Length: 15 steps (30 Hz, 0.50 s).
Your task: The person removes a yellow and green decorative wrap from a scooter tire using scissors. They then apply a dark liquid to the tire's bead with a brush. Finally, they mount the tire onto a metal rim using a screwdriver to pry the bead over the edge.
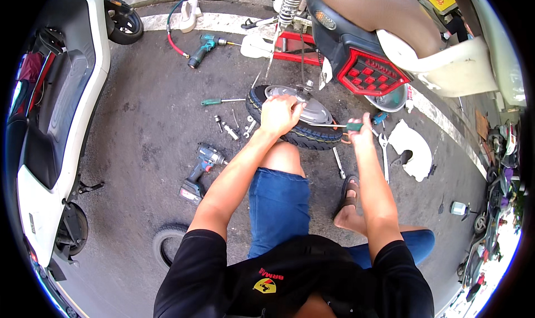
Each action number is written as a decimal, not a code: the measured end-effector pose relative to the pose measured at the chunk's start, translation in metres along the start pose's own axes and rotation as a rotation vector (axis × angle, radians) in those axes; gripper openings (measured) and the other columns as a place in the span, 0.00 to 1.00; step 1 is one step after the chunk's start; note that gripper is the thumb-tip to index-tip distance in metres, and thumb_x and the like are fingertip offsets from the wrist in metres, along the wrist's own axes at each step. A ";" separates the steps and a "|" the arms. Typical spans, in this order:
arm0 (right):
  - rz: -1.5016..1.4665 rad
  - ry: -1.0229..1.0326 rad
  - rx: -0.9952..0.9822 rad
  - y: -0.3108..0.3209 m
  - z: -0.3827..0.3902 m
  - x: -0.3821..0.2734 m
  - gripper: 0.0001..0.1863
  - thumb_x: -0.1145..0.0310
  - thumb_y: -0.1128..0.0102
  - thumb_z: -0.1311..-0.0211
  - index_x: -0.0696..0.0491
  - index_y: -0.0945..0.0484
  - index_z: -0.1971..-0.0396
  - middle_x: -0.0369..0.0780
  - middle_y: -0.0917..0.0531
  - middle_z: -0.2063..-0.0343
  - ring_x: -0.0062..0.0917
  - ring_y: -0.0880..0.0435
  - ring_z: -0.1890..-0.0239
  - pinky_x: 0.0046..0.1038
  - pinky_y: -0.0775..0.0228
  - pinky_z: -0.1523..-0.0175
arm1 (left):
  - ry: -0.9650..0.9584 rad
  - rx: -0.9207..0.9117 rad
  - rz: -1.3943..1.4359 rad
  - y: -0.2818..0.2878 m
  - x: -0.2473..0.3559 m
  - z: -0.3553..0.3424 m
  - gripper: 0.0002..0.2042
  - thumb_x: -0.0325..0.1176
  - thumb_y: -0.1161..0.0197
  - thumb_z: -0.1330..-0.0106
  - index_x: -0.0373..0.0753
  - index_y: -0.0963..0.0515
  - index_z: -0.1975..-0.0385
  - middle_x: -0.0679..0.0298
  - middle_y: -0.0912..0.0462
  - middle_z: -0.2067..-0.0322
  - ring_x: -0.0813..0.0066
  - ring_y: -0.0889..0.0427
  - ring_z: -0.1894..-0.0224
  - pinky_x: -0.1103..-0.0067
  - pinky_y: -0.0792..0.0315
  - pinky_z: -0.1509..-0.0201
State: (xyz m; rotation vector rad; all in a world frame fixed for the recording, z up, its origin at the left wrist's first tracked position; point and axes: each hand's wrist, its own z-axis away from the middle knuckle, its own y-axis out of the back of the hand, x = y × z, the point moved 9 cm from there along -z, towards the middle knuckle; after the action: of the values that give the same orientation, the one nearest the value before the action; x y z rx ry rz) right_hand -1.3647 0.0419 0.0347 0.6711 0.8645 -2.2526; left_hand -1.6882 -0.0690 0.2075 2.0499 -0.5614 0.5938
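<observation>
A wheel with a black tyre [312,141] and a grey hub [319,115] lies on its side on the ground in front of my knee. My left hand [281,115] is closed on the wheel's near left part, fingers curled over it. In my right hand [361,130] is a screwdriver [353,127], gripped by its green handle. Its shaft points left across the wheel and reaches the inner edge of the tyre, close to my left hand. The exact contact of the tip is too small to tell.
A scooter with a red tail light [372,74] stands beyond the wheel. Around lie an impact driver [199,170], a teal drill [206,49], another screwdriver [214,101], a wrench [384,151], a white cover [411,151] and a loose tyre [167,243]. A white scooter [100,39] stands left.
</observation>
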 end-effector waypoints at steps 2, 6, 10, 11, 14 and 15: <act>-0.080 0.136 -0.234 -0.033 0.008 -0.064 0.17 0.56 0.37 0.37 0.48 0.33 0.79 0.31 0.34 0.86 0.20 0.32 0.81 0.30 0.31 0.69 | 0.062 0.036 0.007 0.003 -0.005 0.005 0.16 0.43 0.37 0.41 0.37 0.24 0.83 0.57 0.21 0.80 0.55 0.19 0.74 0.65 0.27 0.68; 0.032 0.472 -0.415 -0.081 0.069 -0.200 0.17 0.60 0.44 0.32 0.49 0.34 0.81 0.33 0.34 0.88 0.22 0.33 0.84 0.30 0.35 0.73 | 0.117 0.069 -0.004 0.008 -0.013 0.006 0.14 0.42 0.37 0.41 0.37 0.22 0.80 0.56 0.19 0.77 0.53 0.19 0.74 0.64 0.26 0.68; 0.754 0.954 -0.313 -0.058 0.112 -0.221 0.14 0.61 0.39 0.36 0.52 0.30 0.77 0.33 0.29 0.84 0.19 0.31 0.84 0.25 0.36 0.77 | 0.138 0.122 -0.008 0.006 -0.010 -0.001 0.12 0.40 0.37 0.40 0.37 0.21 0.76 0.55 0.19 0.74 0.51 0.19 0.73 0.62 0.26 0.67; 0.928 0.928 -0.282 -0.045 0.106 -0.197 0.14 0.60 0.37 0.38 0.52 0.29 0.76 0.34 0.29 0.84 0.18 0.30 0.85 0.25 0.36 0.77 | 0.145 0.116 -0.029 0.005 -0.012 -0.002 0.12 0.40 0.38 0.40 0.37 0.21 0.76 0.56 0.19 0.74 0.51 0.19 0.72 0.61 0.26 0.67; 1.267 0.709 -0.309 0.027 0.057 -0.121 0.19 0.53 0.32 0.45 0.52 0.26 0.74 0.34 0.25 0.82 0.23 0.25 0.82 0.25 0.31 0.72 | 0.152 0.102 -0.027 -0.001 -0.004 -0.010 0.12 0.40 0.38 0.39 0.37 0.22 0.77 0.56 0.19 0.74 0.52 0.19 0.71 0.62 0.26 0.67; 1.499 0.868 -0.303 0.031 0.062 -0.102 0.20 0.52 0.31 0.47 0.53 0.26 0.71 0.36 0.23 0.82 0.29 0.22 0.78 0.29 0.29 0.68 | 0.143 0.110 -0.053 0.000 -0.002 -0.010 0.11 0.39 0.38 0.39 0.38 0.22 0.77 0.56 0.19 0.75 0.52 0.19 0.72 0.62 0.26 0.66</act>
State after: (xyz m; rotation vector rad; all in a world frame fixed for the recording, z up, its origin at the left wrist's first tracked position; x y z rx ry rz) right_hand -1.2883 0.0165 0.1280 1.4896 0.6186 -0.4483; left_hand -1.6914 -0.0602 0.2109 2.0980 -0.3973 0.7475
